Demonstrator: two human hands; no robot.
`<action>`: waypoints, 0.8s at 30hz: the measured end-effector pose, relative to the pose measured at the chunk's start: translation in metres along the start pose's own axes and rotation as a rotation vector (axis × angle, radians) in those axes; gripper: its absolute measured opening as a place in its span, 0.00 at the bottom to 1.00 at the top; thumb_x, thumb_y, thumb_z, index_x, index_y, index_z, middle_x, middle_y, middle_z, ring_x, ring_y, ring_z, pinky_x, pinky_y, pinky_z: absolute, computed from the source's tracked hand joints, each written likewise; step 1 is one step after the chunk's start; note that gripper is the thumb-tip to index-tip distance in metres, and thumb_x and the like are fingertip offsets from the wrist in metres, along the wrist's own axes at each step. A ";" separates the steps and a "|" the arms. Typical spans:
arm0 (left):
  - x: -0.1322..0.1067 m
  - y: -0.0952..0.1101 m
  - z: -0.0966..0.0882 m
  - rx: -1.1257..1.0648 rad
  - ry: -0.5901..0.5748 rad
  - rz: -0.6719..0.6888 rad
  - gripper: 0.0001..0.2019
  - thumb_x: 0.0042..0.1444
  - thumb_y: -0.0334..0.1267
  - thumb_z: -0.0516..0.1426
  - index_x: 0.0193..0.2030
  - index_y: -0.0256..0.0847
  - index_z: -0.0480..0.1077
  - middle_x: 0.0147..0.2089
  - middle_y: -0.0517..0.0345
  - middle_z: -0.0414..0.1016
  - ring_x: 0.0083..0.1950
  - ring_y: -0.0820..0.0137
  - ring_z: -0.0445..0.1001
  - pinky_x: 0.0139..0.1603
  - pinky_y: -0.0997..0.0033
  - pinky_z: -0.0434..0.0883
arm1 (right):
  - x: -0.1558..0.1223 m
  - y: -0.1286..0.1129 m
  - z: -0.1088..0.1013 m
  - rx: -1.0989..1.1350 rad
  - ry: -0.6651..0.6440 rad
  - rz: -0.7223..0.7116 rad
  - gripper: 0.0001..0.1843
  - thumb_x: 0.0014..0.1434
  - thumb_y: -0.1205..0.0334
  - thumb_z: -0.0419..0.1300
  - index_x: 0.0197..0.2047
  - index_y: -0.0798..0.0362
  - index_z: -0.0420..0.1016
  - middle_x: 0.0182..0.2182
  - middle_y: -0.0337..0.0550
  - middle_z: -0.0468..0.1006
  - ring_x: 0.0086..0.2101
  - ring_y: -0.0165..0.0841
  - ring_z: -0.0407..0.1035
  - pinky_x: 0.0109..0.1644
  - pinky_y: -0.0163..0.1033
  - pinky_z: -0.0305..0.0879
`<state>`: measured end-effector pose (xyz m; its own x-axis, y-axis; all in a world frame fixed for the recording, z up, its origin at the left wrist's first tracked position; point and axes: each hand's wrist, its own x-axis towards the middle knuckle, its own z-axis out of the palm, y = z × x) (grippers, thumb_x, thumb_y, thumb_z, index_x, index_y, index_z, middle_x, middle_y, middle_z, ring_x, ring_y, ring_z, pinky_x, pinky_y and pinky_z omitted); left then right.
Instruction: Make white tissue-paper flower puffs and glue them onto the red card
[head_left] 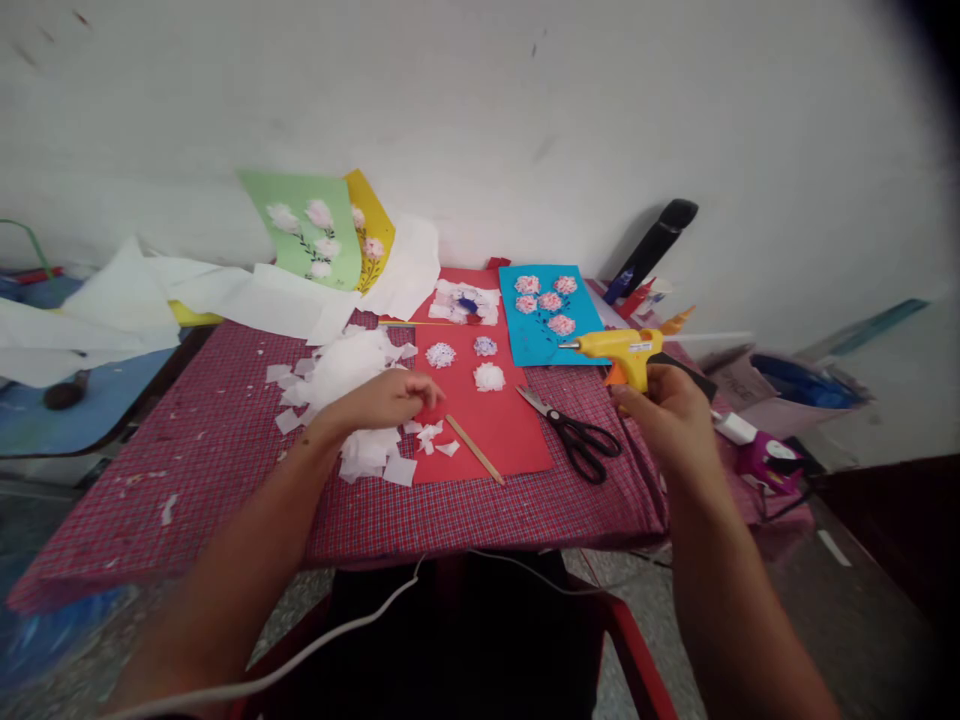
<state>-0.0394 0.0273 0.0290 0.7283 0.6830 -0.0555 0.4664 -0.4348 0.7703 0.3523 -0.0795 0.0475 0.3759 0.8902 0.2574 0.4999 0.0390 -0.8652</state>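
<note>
My right hand (667, 405) is wrapped round the handle of a yellow glue gun (619, 348), its nozzle pointing left above a blue sheet. A clear glue stick (709, 337) juts from its back. My left hand (397, 397) hovers over the left edge of a red sheet (517, 440), fingers loosely bent and apart, nothing visible in them. Beneath and beside it lie cut white paper squares (341, 370) and torn paper bits (429, 435). Fluffy paper flowers (489, 377) rest on the red sheet, with a wooden stick (475, 449) near its front.
Black-handled scissors (577, 435) lie right of the red sheet. Behind are the blue sheet with flowers (525, 345), a green flower card (300, 195) and a yellow one (379, 225) at the wall. A purple device (769, 462) and a black bottle (660, 240) stand at right. A white cable (337, 630) crosses my lap.
</note>
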 end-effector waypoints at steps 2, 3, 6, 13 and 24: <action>0.001 0.007 0.006 -0.015 -0.108 0.081 0.10 0.53 0.30 0.52 0.36 0.41 0.74 0.53 0.51 0.81 0.51 0.65 0.78 0.51 0.67 0.71 | -0.003 -0.017 0.013 0.127 -0.038 0.060 0.20 0.50 0.54 0.71 0.42 0.51 0.70 0.31 0.40 0.77 0.28 0.34 0.71 0.31 0.39 0.67; 0.001 0.009 0.009 -0.007 -0.133 0.104 0.10 0.53 0.30 0.52 0.38 0.41 0.74 0.54 0.50 0.80 0.52 0.64 0.78 0.52 0.67 0.71 | -0.004 -0.025 0.021 0.170 -0.085 0.086 0.21 0.49 0.54 0.72 0.41 0.51 0.69 0.31 0.41 0.77 0.28 0.34 0.71 0.30 0.39 0.67; 0.003 0.014 0.017 0.032 -0.186 0.148 0.12 0.53 0.30 0.52 0.39 0.41 0.75 0.55 0.49 0.80 0.55 0.63 0.77 0.54 0.67 0.70 | -0.006 -0.041 0.043 0.228 -0.290 0.171 0.21 0.50 0.54 0.70 0.42 0.51 0.67 0.31 0.41 0.77 0.29 0.35 0.73 0.30 0.39 0.67; 0.002 0.013 0.019 -0.036 -0.263 0.093 0.10 0.54 0.30 0.53 0.39 0.41 0.74 0.47 0.53 0.82 0.36 0.71 0.74 0.37 0.73 0.69 | -0.005 -0.038 0.082 0.238 -0.360 0.133 0.14 0.53 0.54 0.67 0.37 0.50 0.67 0.25 0.33 0.70 0.24 0.27 0.62 0.28 0.35 0.56; 0.000 0.011 0.018 -0.052 -0.329 -0.022 0.14 0.54 0.32 0.52 0.44 0.40 0.76 0.32 0.58 0.78 0.25 0.74 0.71 0.27 0.75 0.64 | -0.009 -0.048 0.096 0.479 -0.313 0.159 0.14 0.57 0.49 0.65 0.36 0.52 0.72 0.28 0.39 0.77 0.26 0.30 0.70 0.33 0.37 0.66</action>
<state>-0.0255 0.0118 0.0260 0.8452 0.4623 -0.2680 0.4638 -0.3857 0.7975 0.2501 -0.0453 0.0452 0.1327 0.9906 0.0329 0.0212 0.0303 -0.9993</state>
